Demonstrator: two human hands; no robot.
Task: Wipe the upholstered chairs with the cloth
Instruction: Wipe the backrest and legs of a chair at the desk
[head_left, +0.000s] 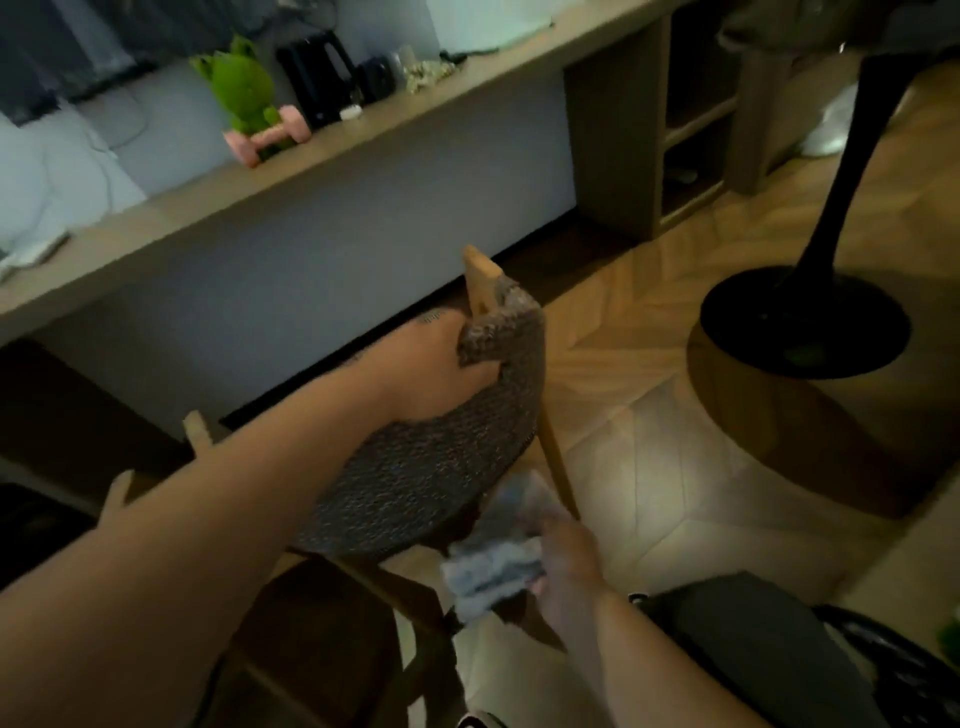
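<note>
L hand (441, 364) grips chair (426, 467) backrest | R hand (566, 566) holds cloth (493, 566)

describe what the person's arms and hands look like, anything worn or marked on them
Both forearms are bare, with no sleeves, gloves or watch in view. The left hand has a small dark marking, seemingly a tattoo, near the knuckles. The right hand is blurred and shows no markings.

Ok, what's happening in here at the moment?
A person is at a grey woven upholstered chair with wooden posts. Their left hand grips the top edge of its backrest, steadying it. Their right hand holds a crumpled light grey cloth lower down, beside the chair's right post. The cloth looks just off the fabric, though blur makes that uncertain.
</note>
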